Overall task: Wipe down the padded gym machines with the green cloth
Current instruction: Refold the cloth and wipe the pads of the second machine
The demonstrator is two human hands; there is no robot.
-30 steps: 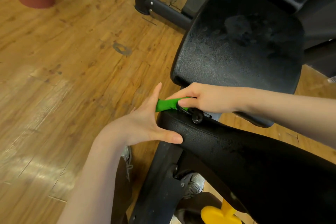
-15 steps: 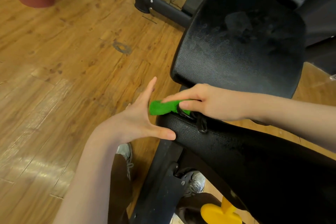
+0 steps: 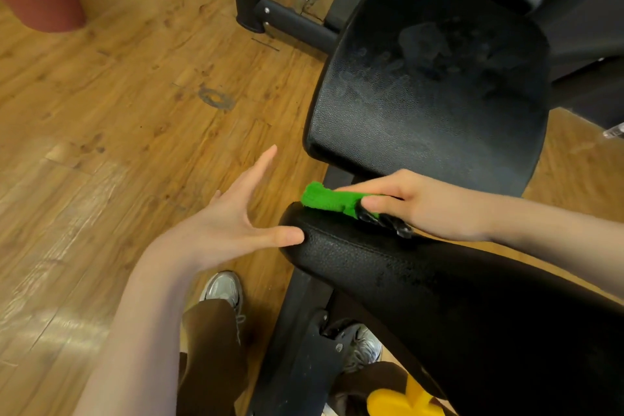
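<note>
Where the near black pad [image 3: 422,280] curves to its end, the left hand [image 3: 233,219] is spread wide, fingers straight, only the thumb tip touching the pad's rounded edge. Just beyond, the right hand [image 3: 415,203] pinches the folded green cloth [image 3: 326,198] and presses it onto the pad's top corner, a black scrunchie-like band [image 3: 388,221] under the fingers. Farther off lie the seat pad [image 3: 432,84], smeared, and the wooden floor [image 3: 118,111].

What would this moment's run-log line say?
right hand: holds green cloth on near pad | left hand: open, thumb on pad end | far pad: smudged
</note>
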